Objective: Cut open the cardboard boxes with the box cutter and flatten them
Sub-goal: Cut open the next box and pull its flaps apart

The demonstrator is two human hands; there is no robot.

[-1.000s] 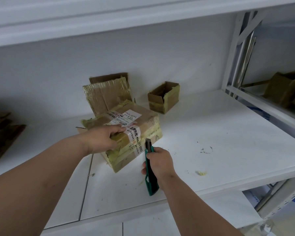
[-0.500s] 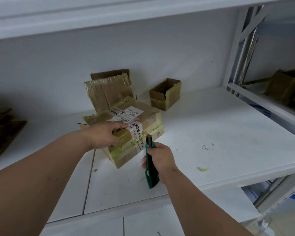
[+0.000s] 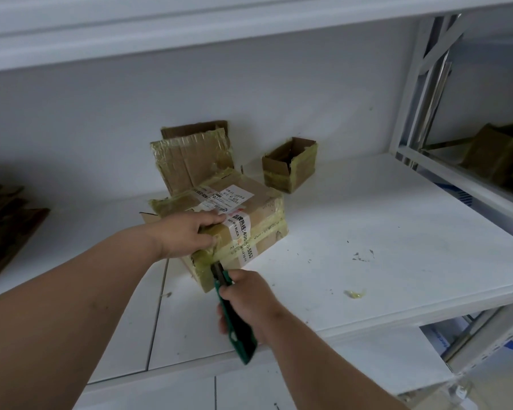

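Observation:
A taped cardboard box [image 3: 258,220] with white labels lies on the white shelf [image 3: 382,232]. My left hand [image 3: 190,232] rests on its top near corner, fingers spread over the tape and thumb on the near face. My right hand [image 3: 246,300] grips a green box cutter [image 3: 234,318], whose tip touches the yellow tape on the box's near face, just below my left hand. Behind it a flattened piece of cardboard [image 3: 190,161] leans against the wall, and a small open box [image 3: 290,164] stands to its right.
Dark flattened cardboard [image 3: 3,220] lies at the far left of the shelf. More boxes [image 3: 498,155] sit on the neighbouring rack at the right, past a white upright post [image 3: 412,84]. Tape scraps [image 3: 355,293] lie near the shelf's front edge.
The cutter has moved left along the box's near face, from near the label strip to the near corner. My left hand keeps steadying the box's top.

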